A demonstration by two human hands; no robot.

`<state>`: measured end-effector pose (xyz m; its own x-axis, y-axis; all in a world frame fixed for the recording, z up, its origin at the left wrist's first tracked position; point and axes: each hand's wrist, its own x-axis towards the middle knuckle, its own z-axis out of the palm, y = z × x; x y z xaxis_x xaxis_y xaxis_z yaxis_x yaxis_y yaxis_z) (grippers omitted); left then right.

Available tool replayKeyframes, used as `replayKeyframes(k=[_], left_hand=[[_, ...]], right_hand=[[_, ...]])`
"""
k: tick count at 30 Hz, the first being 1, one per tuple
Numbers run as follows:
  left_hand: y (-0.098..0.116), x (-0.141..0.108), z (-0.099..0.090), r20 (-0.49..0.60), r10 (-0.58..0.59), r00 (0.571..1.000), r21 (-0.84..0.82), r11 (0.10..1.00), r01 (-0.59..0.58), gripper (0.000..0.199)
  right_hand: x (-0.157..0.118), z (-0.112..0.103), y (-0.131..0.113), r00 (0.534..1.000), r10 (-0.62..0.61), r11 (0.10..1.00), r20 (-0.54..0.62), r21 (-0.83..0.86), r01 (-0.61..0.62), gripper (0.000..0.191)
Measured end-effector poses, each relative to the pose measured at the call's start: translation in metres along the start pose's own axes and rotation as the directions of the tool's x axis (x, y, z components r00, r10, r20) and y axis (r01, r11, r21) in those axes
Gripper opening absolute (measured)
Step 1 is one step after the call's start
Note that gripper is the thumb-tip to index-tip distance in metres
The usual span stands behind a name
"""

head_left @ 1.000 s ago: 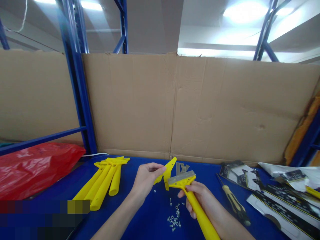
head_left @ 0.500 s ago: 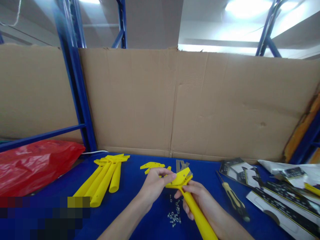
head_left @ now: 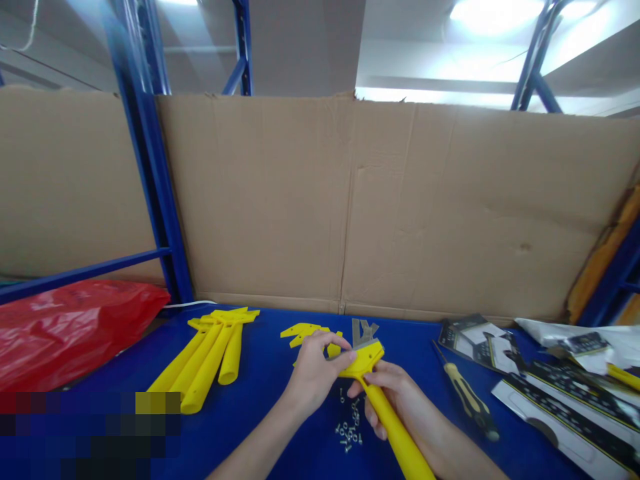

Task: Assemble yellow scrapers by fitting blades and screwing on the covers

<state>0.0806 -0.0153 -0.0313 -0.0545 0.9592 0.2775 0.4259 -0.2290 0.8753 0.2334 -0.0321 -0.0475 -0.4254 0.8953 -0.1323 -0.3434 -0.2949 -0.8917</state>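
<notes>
I have the right hand (head_left: 400, 392) gripping the yellow scraper (head_left: 393, 425), head up, over the desk (head_left: 240, 443). Left hand (head_left: 316, 370) pinches the yellow plate (head_left: 371, 356) at its head. Screws and nuts (head_left: 350, 433) lie near.

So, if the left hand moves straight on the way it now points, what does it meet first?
Most likely, the left hand meets the yellow scraper head, which it already seems to touch, though depth is unclear.

The bottom edge cuts off the handle of the yellow scraper (head_left: 397, 428). The left hand (head_left: 316, 372) partly hides yellow plates (head_left: 300, 329) behind it. Screws and nuts (head_left: 351, 435) are too small to count.
</notes>
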Motion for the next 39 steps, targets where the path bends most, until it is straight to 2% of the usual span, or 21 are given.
replayKeyframes(k=[4, 12, 20, 26, 30, 33, 39], left_hand=[[0.000, 0.000, -0.001, -0.048, 0.036, 0.998, 0.062, 0.998, -0.033, 0.014], [-0.001, 0.000, 0.003, -0.007, 0.038, 0.999, -0.057, 0.998, -0.038, 0.015], [-0.004, -0.002, 0.004, 0.019, 0.097, 0.995, -0.004, 0.995, -0.097, 0.018], [-0.003, 0.009, -0.015, 0.001, 0.082, 0.997, 0.052, 0.995, -0.082, 0.019], [-0.012, 0.017, -0.037, 0.096, -0.019, 0.995, 0.258, 0.966, -0.006, 0.015], [-0.017, 0.018, -0.050, 0.158, -0.046, 0.986, 0.424, 0.905, -0.026, 0.010], [-0.013, 0.013, -0.055, 0.349, -0.206, 0.914, 0.528, 0.849, -0.011, 0.006]], right_hand=[[0.000, 0.000, 0.001, 1.000, -0.009, 1.000, 0.006, 0.001, 0.009, 0.029], [0.002, -0.001, 0.002, 1.000, -0.011, 1.000, 0.010, -0.016, 0.011, 0.031], [-0.003, 0.007, -0.004, 0.994, 0.045, 0.973, -0.096, -0.221, -0.065, 0.026], [0.001, 0.004, -0.005, 0.978, 0.066, 0.978, -0.199, -0.181, -0.103, 0.022], [0.002, 0.001, -0.004, 0.969, 0.046, 0.989, -0.243, -0.128, -0.079, 0.017], [0.002, -0.001, -0.003, 0.970, 0.048, 0.992, -0.239, -0.103, -0.074, 0.015], [0.000, 0.002, -0.007, 0.965, 0.069, 0.984, -0.255, -0.140, -0.108, 0.018]])
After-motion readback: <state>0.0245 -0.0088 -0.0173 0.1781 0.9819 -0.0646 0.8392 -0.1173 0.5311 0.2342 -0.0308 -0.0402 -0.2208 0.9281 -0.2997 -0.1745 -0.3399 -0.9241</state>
